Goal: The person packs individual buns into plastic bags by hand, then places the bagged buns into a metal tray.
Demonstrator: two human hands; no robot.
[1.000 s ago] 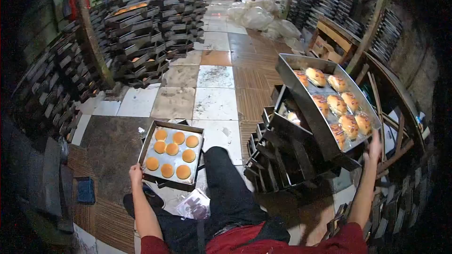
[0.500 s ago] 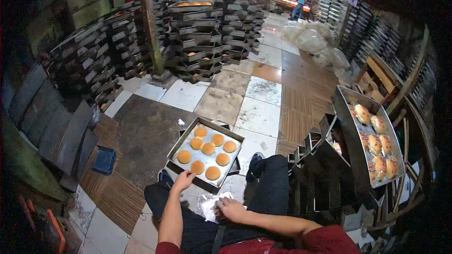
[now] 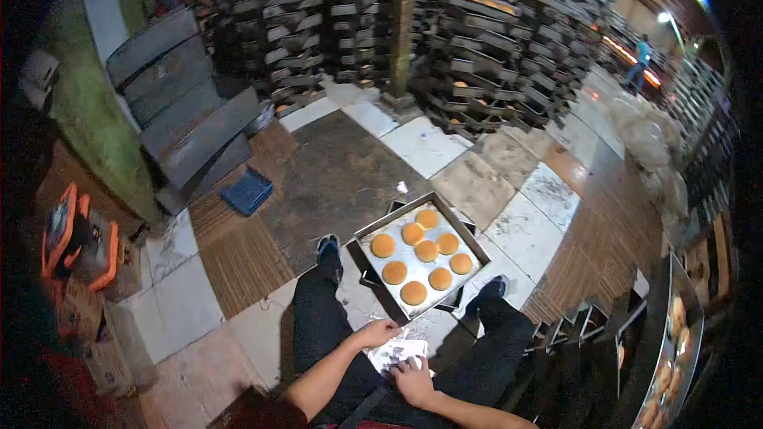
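My left hand is just below the near corner of a metal tray, its fingertips pressed together beside clear plastic; what they pinch is too small to tell. My right hand lies over a small stack of clear plastic bags on my lap, fingers somewhat apart. Several round golden buns sit in the tray, which stands on the floor between my feet.
At the lower right, a tall tray holds wrapped breads. A blue basket and an orange-and-black object are at left. Stacked trays and a post stand behind; a person is far off.
My left hand has moved from the tray's near left edge to the plastic bags by my right hand. The view has turned left, shifting the scene rightward.
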